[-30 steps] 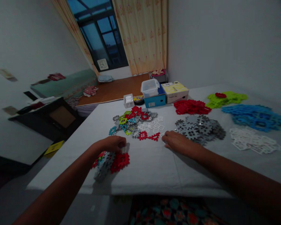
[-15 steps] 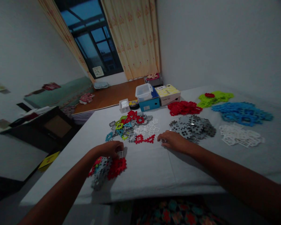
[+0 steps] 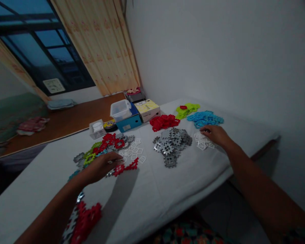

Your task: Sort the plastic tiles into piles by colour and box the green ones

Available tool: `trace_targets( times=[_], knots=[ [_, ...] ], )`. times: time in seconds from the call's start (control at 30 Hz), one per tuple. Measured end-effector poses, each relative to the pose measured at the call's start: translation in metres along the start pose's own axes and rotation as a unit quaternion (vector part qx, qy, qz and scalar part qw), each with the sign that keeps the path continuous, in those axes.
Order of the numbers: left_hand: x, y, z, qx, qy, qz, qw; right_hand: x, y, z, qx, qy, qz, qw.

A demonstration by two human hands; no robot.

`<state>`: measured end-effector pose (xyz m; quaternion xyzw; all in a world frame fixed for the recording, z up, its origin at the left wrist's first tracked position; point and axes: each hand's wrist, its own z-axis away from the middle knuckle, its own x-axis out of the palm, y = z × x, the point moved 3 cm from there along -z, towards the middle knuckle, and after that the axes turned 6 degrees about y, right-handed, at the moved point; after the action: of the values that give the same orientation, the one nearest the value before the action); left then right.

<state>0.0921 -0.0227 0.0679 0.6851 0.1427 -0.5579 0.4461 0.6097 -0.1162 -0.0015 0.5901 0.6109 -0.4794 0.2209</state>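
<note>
My left hand [image 3: 105, 165] reaches over the near side of a mixed heap of interlocking plastic pieces. Its fingers stretch towards loose white pieces [image 3: 134, 151], with a gap above the thumb and nothing visible between them. Red toothed pieces [image 3: 119, 169] lie just below its fingertips. My right hand [image 3: 215, 133] is over the pile of white pieces [image 3: 201, 141] at the right, its fingers curled downward and closed. Whatever they hold is hidden. Below my left forearm is a stack of red pieces [image 3: 87, 220], partly covered by the arm.
Sorted piles of grey [image 3: 171, 144], red [image 3: 164, 122], blue [image 3: 205, 118] and lime green pieces [image 3: 188, 110] lie on the white-covered table. At its back stand a blue box [image 3: 129, 123] with a clear container [image 3: 120, 110], a yellow-topped box [image 3: 148, 110] and a small white box [image 3: 96, 129].
My view has turned to the right. The right hand has gone from beside the grey pile to the white pile. The left hand has moved from the near stack to the mixed heap.
</note>
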Motion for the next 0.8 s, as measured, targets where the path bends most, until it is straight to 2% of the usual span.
trace_targets(
  times=[0.1, 0.17, 0.23, 0.33, 0.4, 0.43, 0.5, 0.6, 0.67, 0.7, 0.77, 0.8],
  knots=[
    [0.015, 0.038, -0.021, 0.029, 0.021, 0.031, 0.999, -0.011, -0.021, 0.008, 0.006, 0.062, 0.017, 0.998],
    [0.030, 0.064, -0.032, 0.043, 0.030, 0.065, 0.996, -0.018, -0.054, 0.021, -0.009, 0.080, -0.052, 0.995],
    [0.049, 0.090, -0.041, 0.059, 0.039, 0.116, 0.991, -0.015, -0.099, 0.038, -0.052, 0.027, -0.178, 0.982],
    [0.084, 0.125, -0.051, 0.081, 0.063, 0.174, 0.979, -0.002, -0.163, 0.063, -0.119, -0.080, -0.309, 0.940],
    [0.105, 0.140, -0.056, 0.088, 0.082, 0.199, 0.973, 0.003, -0.181, 0.073, -0.124, -0.087, -0.331, 0.931],
    [0.113, 0.143, -0.057, 0.088, 0.089, 0.206, 0.971, 0.004, -0.181, 0.075, -0.119, -0.072, -0.327, 0.935],
    [0.119, 0.143, -0.059, 0.101, 0.088, 0.206, 0.969, 0.000, -0.160, 0.074, -0.095, -0.022, -0.290, 0.952],
    [0.101, 0.117, -0.057, 0.129, 0.081, 0.124, 0.980, -0.009, -0.092, 0.060, -0.016, 0.067, -0.166, 0.984],
    [0.074, 0.081, -0.053, 0.114, 0.094, 0.024, 0.989, -0.010, -0.040, 0.048, 0.023, 0.079, -0.060, 0.995],
    [0.059, 0.058, -0.050, 0.083, 0.104, -0.018, 0.991, -0.009, -0.018, 0.043, 0.026, 0.072, -0.030, 0.997],
    [0.034, 0.011, -0.044, 0.017, 0.103, -0.083, 0.991, -0.003, 0.010, 0.036, 0.006, 0.047, 0.009, 0.999],
    [0.025, -0.011, -0.042, -0.011, 0.094, -0.115, 0.989, -0.001, 0.014, 0.033, -0.009, 0.040, 0.017, 0.999]
  ],
)
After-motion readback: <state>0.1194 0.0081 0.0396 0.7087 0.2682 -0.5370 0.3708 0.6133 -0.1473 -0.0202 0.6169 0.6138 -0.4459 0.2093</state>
